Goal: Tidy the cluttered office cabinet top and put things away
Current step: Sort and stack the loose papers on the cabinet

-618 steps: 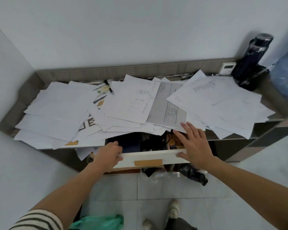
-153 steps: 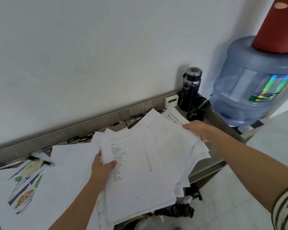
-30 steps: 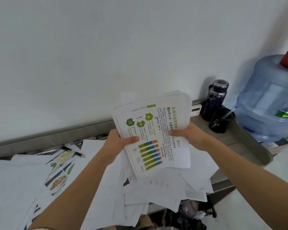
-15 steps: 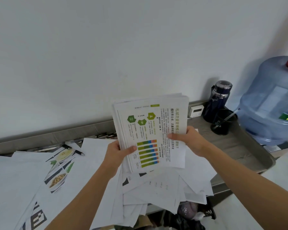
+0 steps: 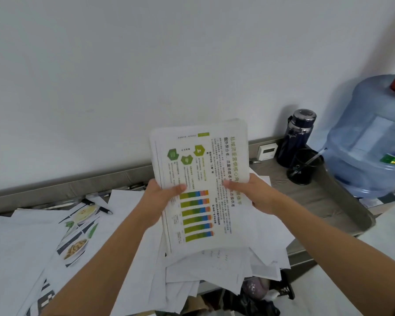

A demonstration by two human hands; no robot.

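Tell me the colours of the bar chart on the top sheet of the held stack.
Green, blue and orange bars on the top sheet, head view.

pretty bright, soft even light, faint shadow behind the flask [image 5: 298,135]. Wide-angle bends the edges, and the water jug [image 5: 369,137] looks smeared.

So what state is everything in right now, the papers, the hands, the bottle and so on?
Paper stack, held up between both hands.
Left hand, gripping the stack's left edge.
Right hand, gripping its right edge.
Loose papers, scattered across the cabinet top.
Pen, lying flat among papers.
Flask, upright, lid on.
Pen cup, upright, holding one stick-like item.
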